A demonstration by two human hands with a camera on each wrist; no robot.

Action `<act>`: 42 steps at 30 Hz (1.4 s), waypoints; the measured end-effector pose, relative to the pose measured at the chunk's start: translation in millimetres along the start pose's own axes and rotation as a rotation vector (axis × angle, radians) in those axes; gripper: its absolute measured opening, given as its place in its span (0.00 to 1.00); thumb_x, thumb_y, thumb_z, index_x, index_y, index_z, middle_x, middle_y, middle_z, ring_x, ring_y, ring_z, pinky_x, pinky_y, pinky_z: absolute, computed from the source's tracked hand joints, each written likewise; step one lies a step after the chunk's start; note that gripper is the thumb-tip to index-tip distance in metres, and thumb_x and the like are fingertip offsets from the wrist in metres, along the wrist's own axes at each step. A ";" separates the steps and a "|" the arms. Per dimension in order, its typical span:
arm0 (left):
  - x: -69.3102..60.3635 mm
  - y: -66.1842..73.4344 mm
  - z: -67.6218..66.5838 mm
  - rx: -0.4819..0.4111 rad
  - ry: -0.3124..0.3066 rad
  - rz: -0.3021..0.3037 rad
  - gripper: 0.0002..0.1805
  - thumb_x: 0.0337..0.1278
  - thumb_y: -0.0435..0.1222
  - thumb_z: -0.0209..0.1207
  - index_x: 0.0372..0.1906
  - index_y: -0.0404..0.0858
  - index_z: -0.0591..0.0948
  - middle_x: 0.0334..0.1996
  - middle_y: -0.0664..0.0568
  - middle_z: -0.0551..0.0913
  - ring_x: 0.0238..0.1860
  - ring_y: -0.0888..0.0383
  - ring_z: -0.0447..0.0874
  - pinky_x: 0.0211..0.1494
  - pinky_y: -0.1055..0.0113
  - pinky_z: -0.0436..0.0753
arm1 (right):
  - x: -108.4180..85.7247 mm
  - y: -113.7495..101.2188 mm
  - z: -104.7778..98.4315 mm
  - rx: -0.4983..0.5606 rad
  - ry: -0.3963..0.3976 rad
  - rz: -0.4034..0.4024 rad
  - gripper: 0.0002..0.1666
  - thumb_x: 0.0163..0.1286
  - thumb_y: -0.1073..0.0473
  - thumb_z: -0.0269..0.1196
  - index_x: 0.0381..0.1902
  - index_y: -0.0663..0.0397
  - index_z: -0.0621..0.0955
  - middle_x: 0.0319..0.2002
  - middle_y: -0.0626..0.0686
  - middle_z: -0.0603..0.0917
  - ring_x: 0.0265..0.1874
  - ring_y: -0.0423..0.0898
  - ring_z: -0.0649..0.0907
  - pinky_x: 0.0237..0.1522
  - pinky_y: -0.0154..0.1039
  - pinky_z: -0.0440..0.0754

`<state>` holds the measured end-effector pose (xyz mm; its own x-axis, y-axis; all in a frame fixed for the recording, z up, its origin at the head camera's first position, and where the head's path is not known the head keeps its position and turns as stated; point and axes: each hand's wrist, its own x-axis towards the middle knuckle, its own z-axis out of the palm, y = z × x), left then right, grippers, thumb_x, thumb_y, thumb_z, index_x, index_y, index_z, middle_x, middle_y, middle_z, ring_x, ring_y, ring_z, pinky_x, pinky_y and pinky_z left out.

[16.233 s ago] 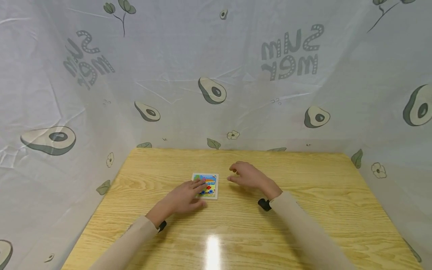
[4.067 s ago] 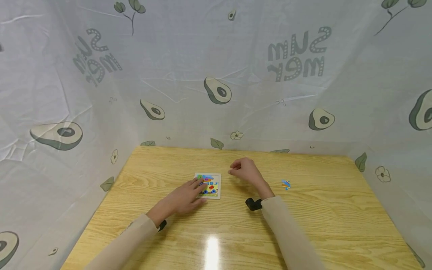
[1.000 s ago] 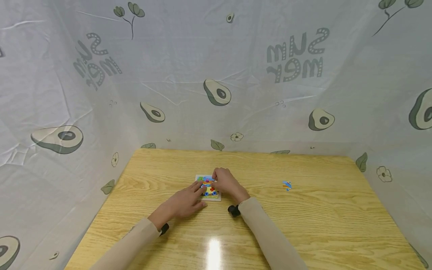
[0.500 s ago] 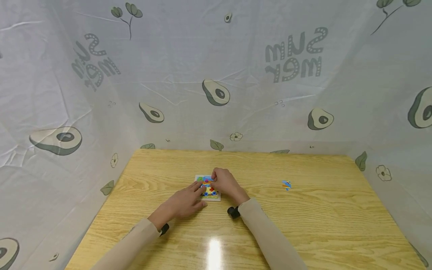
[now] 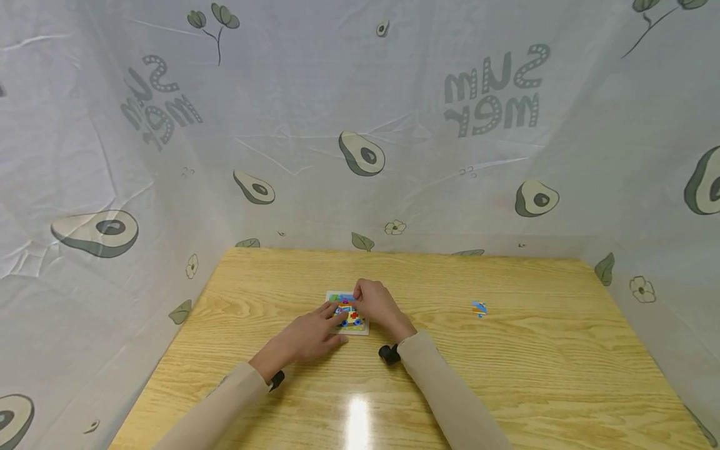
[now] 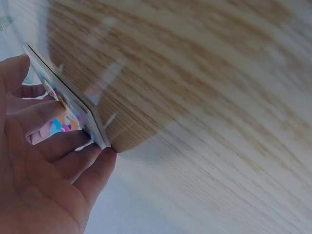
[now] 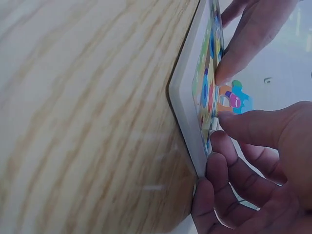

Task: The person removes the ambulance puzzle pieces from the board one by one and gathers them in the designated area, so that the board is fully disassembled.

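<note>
A small jigsaw board (image 5: 360, 332) with a pale frame and an ambulance picture lies on the table. My left hand (image 5: 308, 336) rests across its left side, fingers extended onto picture and frame. At the upper right of the board my right hand (image 5: 378, 305) has curled fingers, thumb and forefinger together at a piece. A colourful puzzle piece (image 7: 234, 99) stands tilted up from the board beside the right thumb in the right wrist view; the fingers partly hide their contact with it. Off to the right lies a loose blue and orange piece (image 5: 479, 308).
The wooden table (image 5: 534, 362) reaches a pale curtain (image 5: 427, 187) printed with avocados at its back and sides. A bright light reflection shows on the front of the table. Each wrist carries a small black device.
The right hand has come left and down onto the board since about four seconds ago. A loose piece lies at the right that was not there in the oldest frame. The left hand stays nearly still.
</note>
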<state>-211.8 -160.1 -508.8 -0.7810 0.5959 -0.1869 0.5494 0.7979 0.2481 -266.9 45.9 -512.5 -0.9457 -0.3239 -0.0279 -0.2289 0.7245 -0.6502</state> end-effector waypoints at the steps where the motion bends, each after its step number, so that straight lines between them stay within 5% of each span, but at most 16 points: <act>1: 0.0 0.4 -0.3 0.000 -0.004 -0.001 0.35 0.82 0.58 0.47 0.82 0.45 0.66 0.83 0.36 0.58 0.84 0.38 0.57 0.80 0.44 0.72 | -0.3 0.3 -0.2 0.002 0.001 0.000 0.09 0.72 0.62 0.69 0.35 0.54 0.78 0.28 0.51 0.80 0.23 0.43 0.76 0.26 0.33 0.71; 12: 0.7 1.4 -0.5 0.007 -0.006 -0.003 0.34 0.81 0.56 0.49 0.81 0.43 0.68 0.83 0.36 0.59 0.84 0.38 0.58 0.78 0.43 0.74 | -2.5 4.0 -2.9 0.077 0.023 -0.008 0.04 0.73 0.64 0.66 0.36 0.55 0.82 0.30 0.51 0.82 0.26 0.43 0.78 0.30 0.34 0.76; 28: 1.4 -0.2 -1.1 -0.033 0.010 -0.013 0.35 0.81 0.57 0.49 0.81 0.42 0.68 0.83 0.38 0.60 0.84 0.40 0.58 0.80 0.43 0.72 | -18.6 9.2 -34.9 0.237 0.172 0.066 0.02 0.73 0.64 0.68 0.40 0.58 0.86 0.35 0.52 0.87 0.35 0.44 0.85 0.41 0.40 0.85; 42: -0.2 -2.0 2.2 -0.020 0.015 0.018 0.34 0.82 0.56 0.49 0.81 0.42 0.67 0.83 0.38 0.59 0.84 0.39 0.57 0.80 0.43 0.72 | -39.7 34.8 -67.0 0.456 0.202 0.130 0.09 0.73 0.68 0.67 0.46 0.67 0.89 0.42 0.65 0.91 0.41 0.62 0.92 0.46 0.52 0.93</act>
<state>-212.0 -161.6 -511.3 -0.7753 0.6088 -0.1682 0.5576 0.7849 0.2704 -252.7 124.8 -483.1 -0.9957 -0.0919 -0.0126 -0.0251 0.3978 -0.9171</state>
